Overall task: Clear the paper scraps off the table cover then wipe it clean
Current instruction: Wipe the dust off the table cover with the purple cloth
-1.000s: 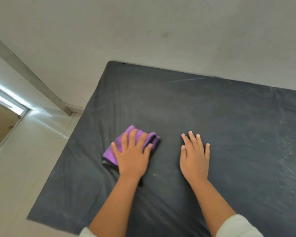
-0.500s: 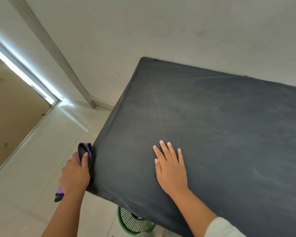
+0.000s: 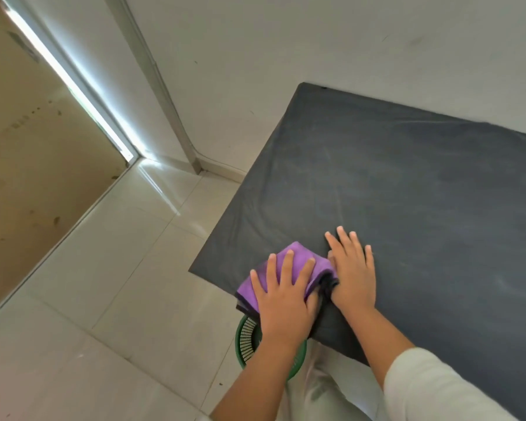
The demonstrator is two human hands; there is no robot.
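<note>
A dark grey table cover (image 3: 407, 192) lies over the table, which fills the right half of the view. My left hand (image 3: 283, 299) presses flat on a folded purple cloth (image 3: 298, 262) at the cover's near left corner, fingers spread over it. My right hand (image 3: 353, 268) rests palm down on the cover just right of the cloth, touching its edge, fingers apart and holding nothing. I see no paper scraps on the cover.
A green mesh basket (image 3: 246, 341) stands on the floor under the table's near left corner, partly hidden by my left arm. Pale floor tiles (image 3: 119, 284) spread to the left. A white wall (image 3: 286, 50) runs behind the table, with a doorway (image 3: 43, 132) at far left.
My left hand carried the cloth off the table's left edge, then brought it back onto the near left corner. My right hand stayed flat on the cover. The view has swung left.
</note>
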